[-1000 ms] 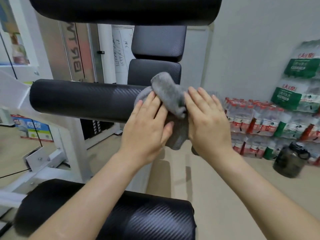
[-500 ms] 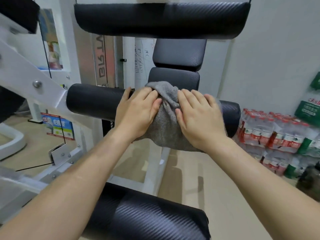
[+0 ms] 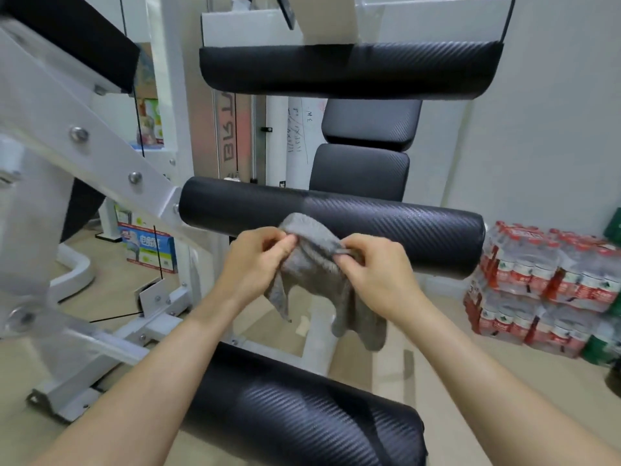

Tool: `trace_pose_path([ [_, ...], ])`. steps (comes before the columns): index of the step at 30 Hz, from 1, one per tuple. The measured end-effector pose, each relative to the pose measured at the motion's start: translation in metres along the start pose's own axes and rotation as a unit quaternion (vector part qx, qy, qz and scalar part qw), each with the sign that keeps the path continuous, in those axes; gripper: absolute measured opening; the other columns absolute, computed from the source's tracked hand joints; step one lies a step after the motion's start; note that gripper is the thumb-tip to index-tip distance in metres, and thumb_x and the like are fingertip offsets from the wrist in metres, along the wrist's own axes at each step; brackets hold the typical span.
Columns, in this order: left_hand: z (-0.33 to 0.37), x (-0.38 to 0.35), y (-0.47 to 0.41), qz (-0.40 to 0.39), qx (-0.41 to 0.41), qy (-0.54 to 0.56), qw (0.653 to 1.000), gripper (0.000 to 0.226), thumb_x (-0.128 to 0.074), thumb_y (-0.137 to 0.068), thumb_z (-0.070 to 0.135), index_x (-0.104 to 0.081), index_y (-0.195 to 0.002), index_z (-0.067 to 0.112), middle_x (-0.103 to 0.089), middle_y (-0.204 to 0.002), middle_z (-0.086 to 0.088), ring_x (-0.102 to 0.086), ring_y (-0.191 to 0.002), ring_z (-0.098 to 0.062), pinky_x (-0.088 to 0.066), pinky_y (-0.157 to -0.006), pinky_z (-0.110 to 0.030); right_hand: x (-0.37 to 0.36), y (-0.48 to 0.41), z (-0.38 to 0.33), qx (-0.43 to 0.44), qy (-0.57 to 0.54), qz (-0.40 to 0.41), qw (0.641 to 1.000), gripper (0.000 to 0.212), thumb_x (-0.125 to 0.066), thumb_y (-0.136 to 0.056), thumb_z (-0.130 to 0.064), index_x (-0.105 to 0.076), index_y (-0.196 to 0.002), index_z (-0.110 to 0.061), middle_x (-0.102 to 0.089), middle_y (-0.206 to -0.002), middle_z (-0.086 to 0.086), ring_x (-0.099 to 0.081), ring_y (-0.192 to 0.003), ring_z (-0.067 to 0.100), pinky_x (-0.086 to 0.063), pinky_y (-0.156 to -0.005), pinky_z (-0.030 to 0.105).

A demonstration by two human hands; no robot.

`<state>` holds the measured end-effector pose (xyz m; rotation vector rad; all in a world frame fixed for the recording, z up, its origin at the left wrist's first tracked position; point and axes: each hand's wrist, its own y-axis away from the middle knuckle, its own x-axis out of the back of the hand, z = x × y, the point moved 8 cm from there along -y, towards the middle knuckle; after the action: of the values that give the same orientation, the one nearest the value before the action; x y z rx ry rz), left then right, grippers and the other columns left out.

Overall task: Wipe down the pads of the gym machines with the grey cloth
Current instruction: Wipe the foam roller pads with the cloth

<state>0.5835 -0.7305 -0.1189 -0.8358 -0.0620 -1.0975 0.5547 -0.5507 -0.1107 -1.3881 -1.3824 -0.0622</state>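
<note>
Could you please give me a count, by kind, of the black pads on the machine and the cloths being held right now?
Black roller pads: 3 (top, middle, bottom)
Black flat back pads: 2 (upper, lower)
Grey cloth: 1
Total: 6

Silver upright panel [image 3: 232,136] behind the machine: large dark letters running vertically, mirrored or rotated; reads roughly "BI2 LA", not certain. White board [image 3: 302,129]: handwritten marks, only "3 M" legible. Blue-and-white box [image 3: 148,245] on the floor: Chinese characters, too blurred to read. Packs of water bottles [image 3: 544,284]: red labels, text illegible.
</note>
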Motion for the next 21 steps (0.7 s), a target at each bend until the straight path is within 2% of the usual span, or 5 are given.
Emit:
trace_pose_path([
  [3, -0.026, 0.002, 0.02, -0.04, 0.217, 0.298, 0.929, 0.029, -0.057, -0.094, 0.037, -0.072, -0.091, 0.013, -0.074, -0.086, -0.005, -0.069, -0.086, -0.018, -0.052, -0.077, -0.034, -0.017, 0.014, 0.021, -0.221, -0.324, -0.131, 0.91, 0.045, -0.056, -0.09, -0.047, -0.071, -0.087, -0.004, -0.074, -0.081, 0.006, -0.069, -0.08, 0.02, -0.052, -0.079, 0.036],
  [7, -0.021, 0.003, 0.034, -0.106, 0.264, 0.468, 0.837, 0.016, -0.064, -0.085, 0.027, -0.071, -0.087, 0.013, -0.072, -0.084, -0.005, -0.068, -0.081, -0.02, -0.053, -0.079, -0.036, -0.032, 0.035, 0.02, -0.299, -0.473, -0.275, 0.782, 0.039, -0.055, -0.088, -0.051, -0.07, -0.083, -0.014, -0.072, -0.079, 0.004, -0.068, -0.07, 0.016, -0.051, -0.065, 0.028],
  [12, 0.002, 0.002, 0.029, -0.181, 0.173, 0.443, 0.861, 0.018, -0.062, -0.08, 0.017, -0.068, -0.094, 0.007, -0.068, -0.091, -0.011, -0.065, -0.084, -0.023, -0.051, -0.081, -0.038, -0.024, 0.043, 0.036, -0.219, -0.385, -0.285, 0.85, 0.033, -0.074, -0.077, -0.012, -0.06, -0.107, -0.015, -0.07, -0.101, 0.012, -0.068, -0.084, 0.023, -0.054, -0.073, 0.039],
  [16, 0.013, 0.004, 0.016, -0.14, 0.164, 0.34, 0.915, 0.013, -0.068, -0.081, 0.022, -0.075, -0.078, 0.011, -0.071, -0.082, -0.006, -0.066, -0.079, -0.018, -0.05, -0.077, -0.035, 0.016, 0.03, 0.033, -0.132, -0.211, -0.195, 0.949, 0.014, -0.076, -0.078, -0.023, -0.067, -0.089, -0.021, -0.072, -0.086, 0.002, -0.068, -0.081, 0.018, -0.056, -0.075, 0.041],
  [21, 0.022, -0.001, 0.012, -0.112, 0.291, 0.291, 0.904, 0.021, -0.063, -0.089, 0.028, -0.078, -0.083, 0.015, -0.074, -0.087, -0.005, -0.068, -0.083, -0.018, -0.051, -0.081, -0.035, 0.057, 0.024, 0.027, -0.172, -0.283, -0.266, 0.905, 0.024, -0.062, -0.09, -0.036, -0.077, -0.079, -0.021, -0.076, -0.084, 0.001, -0.069, -0.08, 0.015, -0.053, -0.082, 0.04],
])
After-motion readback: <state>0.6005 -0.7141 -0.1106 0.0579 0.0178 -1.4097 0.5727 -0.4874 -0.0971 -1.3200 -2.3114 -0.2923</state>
